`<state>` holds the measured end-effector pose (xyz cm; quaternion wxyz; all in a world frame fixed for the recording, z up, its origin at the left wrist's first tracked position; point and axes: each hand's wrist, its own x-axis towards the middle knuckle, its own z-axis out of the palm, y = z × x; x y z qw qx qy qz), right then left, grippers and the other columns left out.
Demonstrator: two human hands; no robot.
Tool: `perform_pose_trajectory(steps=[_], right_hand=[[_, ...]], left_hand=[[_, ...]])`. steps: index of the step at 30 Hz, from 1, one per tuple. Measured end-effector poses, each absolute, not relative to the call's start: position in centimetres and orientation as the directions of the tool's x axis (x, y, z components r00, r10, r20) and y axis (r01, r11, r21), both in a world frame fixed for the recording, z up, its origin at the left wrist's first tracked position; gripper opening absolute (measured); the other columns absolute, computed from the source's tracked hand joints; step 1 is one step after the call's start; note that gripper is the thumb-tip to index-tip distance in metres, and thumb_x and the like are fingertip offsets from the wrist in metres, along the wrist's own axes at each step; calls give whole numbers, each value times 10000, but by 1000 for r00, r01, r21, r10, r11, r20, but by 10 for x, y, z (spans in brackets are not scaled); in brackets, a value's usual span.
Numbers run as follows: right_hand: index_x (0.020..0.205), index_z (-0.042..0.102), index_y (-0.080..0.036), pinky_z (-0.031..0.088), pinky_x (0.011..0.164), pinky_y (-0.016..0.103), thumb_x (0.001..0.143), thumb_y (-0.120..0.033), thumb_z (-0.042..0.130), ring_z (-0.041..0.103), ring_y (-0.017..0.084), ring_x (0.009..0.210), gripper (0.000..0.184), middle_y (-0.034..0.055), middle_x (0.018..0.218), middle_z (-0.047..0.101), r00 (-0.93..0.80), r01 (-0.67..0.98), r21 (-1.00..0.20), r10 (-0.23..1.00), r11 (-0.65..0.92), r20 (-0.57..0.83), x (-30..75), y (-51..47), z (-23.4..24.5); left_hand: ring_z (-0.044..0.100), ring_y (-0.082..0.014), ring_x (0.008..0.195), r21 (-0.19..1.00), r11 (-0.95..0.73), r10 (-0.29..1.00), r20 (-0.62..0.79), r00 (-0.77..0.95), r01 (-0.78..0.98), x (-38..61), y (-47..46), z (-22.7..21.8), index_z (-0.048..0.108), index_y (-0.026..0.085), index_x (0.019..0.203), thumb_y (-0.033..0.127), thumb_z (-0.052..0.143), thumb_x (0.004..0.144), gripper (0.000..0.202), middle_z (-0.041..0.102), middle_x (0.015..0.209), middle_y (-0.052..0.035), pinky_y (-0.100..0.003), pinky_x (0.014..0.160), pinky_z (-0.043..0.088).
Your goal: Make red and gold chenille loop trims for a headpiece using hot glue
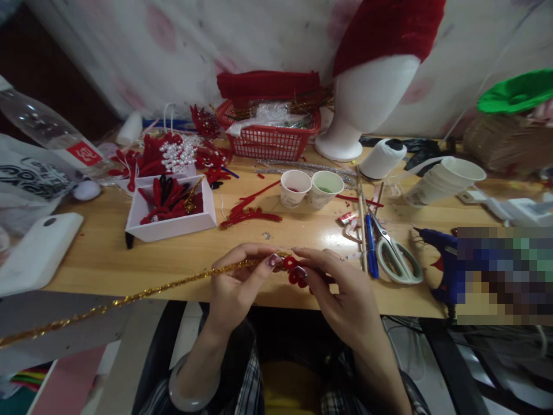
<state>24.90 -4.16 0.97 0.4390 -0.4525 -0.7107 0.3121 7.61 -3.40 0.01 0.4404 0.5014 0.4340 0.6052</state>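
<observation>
My left hand (237, 288) pinches a long gold tinsel pipe cleaner (173, 286), whose free length trails off to the lower left. Between both hands, just above the table's front edge, is a small red looped pipe-cleaner piece (296, 275). The gold strand's end meets this piece at my left fingertips; whether it is wound around it is hard to make out. My right hand (341, 288) has its thumb and forefinger closed on the red piece. Beyond my hands lies a red branched pipe-cleaner piece (250, 217) with gold bits.
A white box (173, 227) of red pieces stands left of two paper cups (295, 187). To the right lie scissors (397, 259), a blue pen (371, 248) and a blue glue gun (444, 259). Behind are a red basket (270, 143) and a white foam head (367, 98).
</observation>
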Motion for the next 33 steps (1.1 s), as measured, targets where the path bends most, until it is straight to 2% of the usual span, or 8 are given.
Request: perform_pose_trajectory(steps=[6, 11, 18, 26, 33], right_hand=[[1164, 652, -202, 573, 611, 241, 968, -126, 516, 713, 127, 727, 250, 33, 893, 735, -204, 394, -835, 922, 385, 329, 252, -42, 8], [1162, 659, -207, 570, 620, 235, 972, -121, 517, 709, 123, 729, 252, 29, 883, 733, -206, 394, -826, 914, 404, 349, 252, -41, 8], [1183, 640, -205, 593, 620, 227, 961, -123, 534, 729, 124, 743, 259, 41, 924, 741, -195, 357, -851, 921, 386, 336, 253, -41, 7], [1154, 652, -215, 596, 616, 231, 948, -120, 536, 738, 127, 736, 255, 33, 912, 769, -198, 341, -856, 920, 388, 338, 251, -41, 11], [1134, 621, -223, 595, 631, 224, 955, -142, 557, 744, 119, 740, 207, 16, 905, 772, -193, 312, -888, 938, 338, 289, 251, -41, 9]], left_hand=[[728, -148, 882, 939, -344, 939, 344, 6, -16, 71, -30, 3, 794, 243, 871, 123, 719, 848, 143, 794, 901, -7, -231, 810, 590], [744, -167, 940, 939, -343, 939, 343, 13, 17, 72, -29, 1, 806, 286, 926, 117, 720, 851, 204, 813, 968, 3, -278, 875, 592], [760, -177, 916, 887, -441, 898, 438, 53, 139, 73, -28, 6, 809, 283, 933, 85, 723, 831, 238, 819, 950, 0, -297, 874, 604], [766, -179, 896, 917, -397, 917, 394, 58, 43, 72, -24, 3, 813, 291, 906, 98, 748, 804, 227, 823, 911, -1, -280, 843, 613], [771, -202, 837, 908, -411, 910, 403, 97, 86, 68, -19, 3, 814, 265, 876, 129, 743, 811, 166, 823, 894, -31, -318, 796, 626]])
